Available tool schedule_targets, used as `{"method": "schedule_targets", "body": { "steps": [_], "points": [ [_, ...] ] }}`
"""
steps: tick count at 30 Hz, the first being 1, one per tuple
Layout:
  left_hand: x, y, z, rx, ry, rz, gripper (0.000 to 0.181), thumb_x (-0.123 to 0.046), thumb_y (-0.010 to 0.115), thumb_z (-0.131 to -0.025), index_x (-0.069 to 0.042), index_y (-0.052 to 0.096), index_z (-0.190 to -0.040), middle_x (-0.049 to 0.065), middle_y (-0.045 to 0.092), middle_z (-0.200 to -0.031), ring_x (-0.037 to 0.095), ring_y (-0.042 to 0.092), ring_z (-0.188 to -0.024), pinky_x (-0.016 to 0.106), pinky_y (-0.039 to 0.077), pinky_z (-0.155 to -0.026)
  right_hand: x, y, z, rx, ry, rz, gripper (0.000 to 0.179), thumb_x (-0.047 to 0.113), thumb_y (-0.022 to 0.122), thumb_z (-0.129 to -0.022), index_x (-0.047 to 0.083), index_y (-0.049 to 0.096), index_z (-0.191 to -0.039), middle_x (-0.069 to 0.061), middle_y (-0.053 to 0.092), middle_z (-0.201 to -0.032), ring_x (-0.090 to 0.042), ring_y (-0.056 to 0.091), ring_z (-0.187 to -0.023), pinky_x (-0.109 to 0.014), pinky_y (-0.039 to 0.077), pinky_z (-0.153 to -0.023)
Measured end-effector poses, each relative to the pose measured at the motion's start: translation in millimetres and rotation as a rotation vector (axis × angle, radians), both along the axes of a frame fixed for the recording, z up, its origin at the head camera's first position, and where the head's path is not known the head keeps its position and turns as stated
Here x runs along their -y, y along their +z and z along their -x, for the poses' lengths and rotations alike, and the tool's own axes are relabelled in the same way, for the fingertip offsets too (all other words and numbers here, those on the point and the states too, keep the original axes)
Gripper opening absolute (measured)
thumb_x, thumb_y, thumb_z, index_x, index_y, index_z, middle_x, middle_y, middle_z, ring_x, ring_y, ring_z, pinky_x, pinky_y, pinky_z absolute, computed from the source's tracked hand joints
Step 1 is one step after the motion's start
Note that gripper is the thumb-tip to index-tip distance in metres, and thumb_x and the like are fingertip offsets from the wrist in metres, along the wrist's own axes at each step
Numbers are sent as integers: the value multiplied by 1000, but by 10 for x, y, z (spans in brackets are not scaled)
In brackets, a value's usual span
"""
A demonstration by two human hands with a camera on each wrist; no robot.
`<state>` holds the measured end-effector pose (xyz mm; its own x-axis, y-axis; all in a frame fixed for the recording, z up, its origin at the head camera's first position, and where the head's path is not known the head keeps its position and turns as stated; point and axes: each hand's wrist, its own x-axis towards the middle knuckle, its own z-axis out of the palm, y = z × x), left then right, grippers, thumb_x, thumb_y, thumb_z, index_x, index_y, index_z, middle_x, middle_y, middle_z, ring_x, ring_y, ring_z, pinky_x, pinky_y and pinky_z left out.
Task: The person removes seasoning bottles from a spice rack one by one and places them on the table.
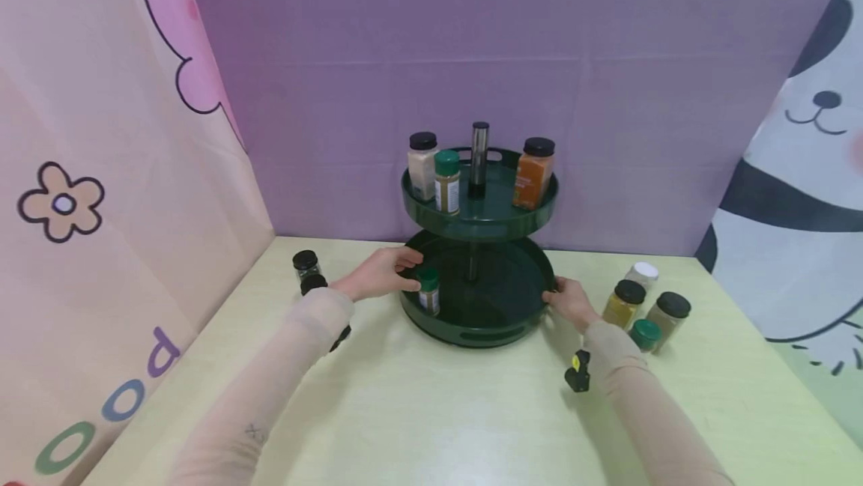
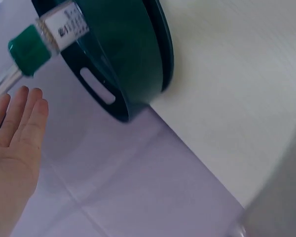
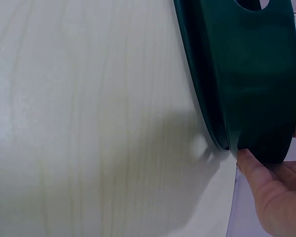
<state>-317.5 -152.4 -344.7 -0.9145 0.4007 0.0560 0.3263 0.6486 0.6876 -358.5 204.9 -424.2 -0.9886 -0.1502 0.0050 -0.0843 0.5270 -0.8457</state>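
Observation:
A dark green two-tier round rack (image 1: 482, 336) with a metal centre post stands on the table. On its lower tier, at the left edge, a green-capped spice jar (image 1: 429, 292) is upright, also seen as the jar (image 2: 64, 27) in the left wrist view. My left hand (image 1: 387, 274) is beside that jar with fingers extended and nothing in its grasp; the left wrist view has the palm (image 2: 17, 153) apart from the jar. With thumb outside and fingers over the edge, my right hand (image 1: 569, 301) pinches the lower tier's rim (image 3: 266, 118) at the right.
The upper tier holds a pale jar (image 1: 422, 168), a green-capped jar (image 1: 447, 183) and an orange jar (image 1: 534, 174). Several jars, including a yellow one (image 1: 623, 302), stand on the table at right. Black-capped jars (image 1: 306, 263) are by the left forearm. A purple backdrop hangs behind.

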Motion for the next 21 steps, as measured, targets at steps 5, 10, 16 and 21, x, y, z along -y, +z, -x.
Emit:
{"method": "schedule_targets", "body": {
  "steps": [5, 10, 16, 21],
  "points": [
    [-159, -73, 70, 21, 10, 33, 57, -18, 70, -80, -5, 48, -131, 9, 51, -132, 26, 48, -120, 38, 40, -101, 46, 50, -44, 11, -20, -26, 54, 6, 48, -84, -16, 34, -132, -33, 43, -130, -40, 45, -120, -46, 40, -99],
    [-235, -147, 132, -1, 15, 63, 57, -18, 72, -78, -6, 49, -129, 7, 54, -129, 23, 51, -116, 35, 43, -97, 97, 113, -92, 25, -28, -56, 52, 2, 45, -88, -18, 30, -133, -35, 38, -132, -43, 40, -123, -47, 38, -101],
    [-265, -209, 172, -14, 21, 59, 54, -15, 73, -76, -6, 53, -125, 9, 59, -120, 19, 56, -97, 32, 49, -85, 97, 107, -93, 29, -35, -57, 52, 2, 43, -87, -18, 29, -133, -35, 38, -133, -43, 40, -124, -48, 37, -101],
    [-288, -241, 196, -3, 17, 40, 53, -13, 73, -74, -5, 55, -123, 10, 61, -111, 17, 57, -88, 30, 50, -79, 82, 97, -76, 38, -39, -57, 53, 3, 42, -87, -18, 29, -134, -35, 37, -134, -42, 37, -126, -48, 35, -103]
  ]
}}
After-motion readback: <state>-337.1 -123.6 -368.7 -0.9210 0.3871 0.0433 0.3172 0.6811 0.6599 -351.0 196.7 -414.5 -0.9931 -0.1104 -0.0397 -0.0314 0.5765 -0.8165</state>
